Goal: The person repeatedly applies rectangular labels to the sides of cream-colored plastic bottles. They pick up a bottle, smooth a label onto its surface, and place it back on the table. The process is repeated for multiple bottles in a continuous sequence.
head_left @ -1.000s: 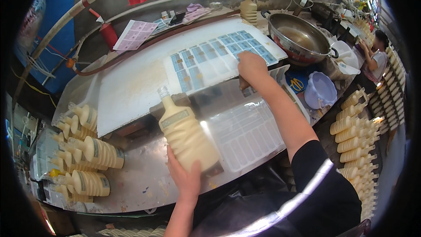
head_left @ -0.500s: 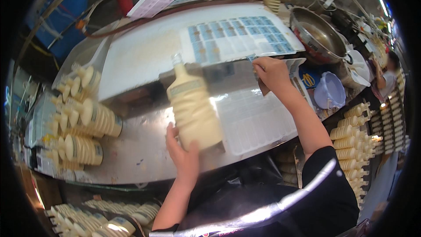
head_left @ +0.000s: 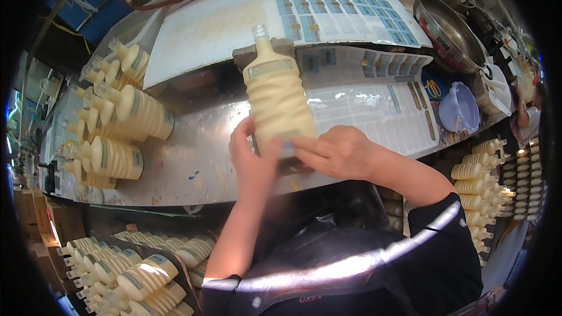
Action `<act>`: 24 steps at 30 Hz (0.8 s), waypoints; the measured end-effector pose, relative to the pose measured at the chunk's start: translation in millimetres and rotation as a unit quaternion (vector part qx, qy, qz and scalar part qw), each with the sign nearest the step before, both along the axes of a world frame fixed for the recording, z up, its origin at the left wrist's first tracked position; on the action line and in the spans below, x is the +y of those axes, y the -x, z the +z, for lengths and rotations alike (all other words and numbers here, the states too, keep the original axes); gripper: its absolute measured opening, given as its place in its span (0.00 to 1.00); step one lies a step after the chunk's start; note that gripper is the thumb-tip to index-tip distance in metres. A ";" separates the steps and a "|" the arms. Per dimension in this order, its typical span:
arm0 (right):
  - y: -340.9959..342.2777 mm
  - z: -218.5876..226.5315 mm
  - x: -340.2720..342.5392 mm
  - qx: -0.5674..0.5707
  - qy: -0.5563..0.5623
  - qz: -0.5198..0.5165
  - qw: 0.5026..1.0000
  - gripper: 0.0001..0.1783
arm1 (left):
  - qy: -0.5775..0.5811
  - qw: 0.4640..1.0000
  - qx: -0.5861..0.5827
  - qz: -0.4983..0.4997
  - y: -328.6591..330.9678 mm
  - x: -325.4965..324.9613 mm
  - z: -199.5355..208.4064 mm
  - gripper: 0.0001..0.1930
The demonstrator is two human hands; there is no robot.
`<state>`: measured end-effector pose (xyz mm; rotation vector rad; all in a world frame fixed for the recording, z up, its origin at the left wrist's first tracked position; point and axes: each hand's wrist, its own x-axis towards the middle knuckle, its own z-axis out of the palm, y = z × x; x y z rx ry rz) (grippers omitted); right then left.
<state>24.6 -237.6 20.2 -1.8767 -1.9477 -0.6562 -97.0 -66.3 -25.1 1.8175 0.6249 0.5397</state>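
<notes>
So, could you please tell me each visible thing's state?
Cream bottle, labelled at shoulder and base
Left hand, spread against the bottle
Right hand, outstretched at the base label
Farther label sheet, partly bare
Nearer label sheets, mostly bare
Pan, uncovered
Lilac bucket, uncovered
Left-side bottles, clustered

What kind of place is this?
Probably a small workshop where bottles are labelled by hand: a ribbed cream bottle with a label band on its shoulder, blue labels laid out on a white board, and clusters of similar bottles at the bench's left.
</notes>
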 end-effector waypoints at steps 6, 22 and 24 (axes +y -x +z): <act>1.4 -9.0 -23.8 0.082 0.029 -0.021 0.996 0.12 | 0.053 0.997 -0.047 0.007 -0.8 -6.6 -11.3 0.33; 18.0 -14.1 16.8 0.595 0.022 -0.321 0.736 0.43 | 0.075 0.995 -0.072 -0.011 2.4 -7.7 -15.4 0.34; 18.2 -15.3 18.0 0.591 0.020 -0.326 0.738 0.42 | 0.085 0.993 -0.077 -0.010 2.5 -8.0 -14.7 0.34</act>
